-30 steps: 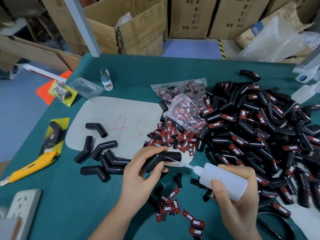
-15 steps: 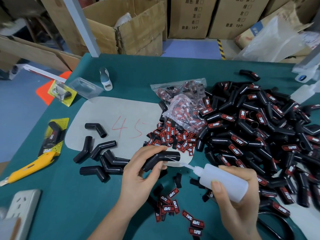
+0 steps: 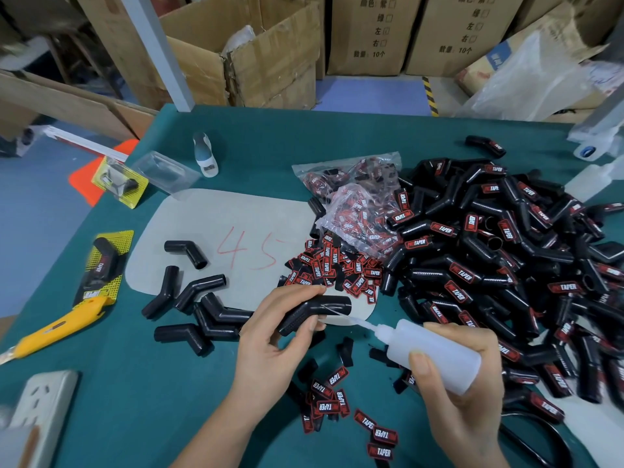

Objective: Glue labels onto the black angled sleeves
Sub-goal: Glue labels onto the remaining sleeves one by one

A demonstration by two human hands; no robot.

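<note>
Left hand (image 3: 270,346) grips a sleeve (image 3: 314,312), right hand (image 3: 469,376) squeezes the glue bottle (image 3: 435,352); squeeze too hard and glue probably floods the sleeve.

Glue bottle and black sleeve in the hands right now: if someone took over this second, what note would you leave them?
Left hand: grips one bare black angled sleeve above the table.
Right hand: grips the glue bottle, nozzle tip at the sleeve's upper arm.
Bare sleeves: small group to the left, on and beside the grey mat.
Loose labels: heap on the mat, more near the table's front edge, plus bagged ones.
Done: large pile of labelled sleeves on the right.
Left: press a label onto the held sleeve, then do the bare ones.
</note>
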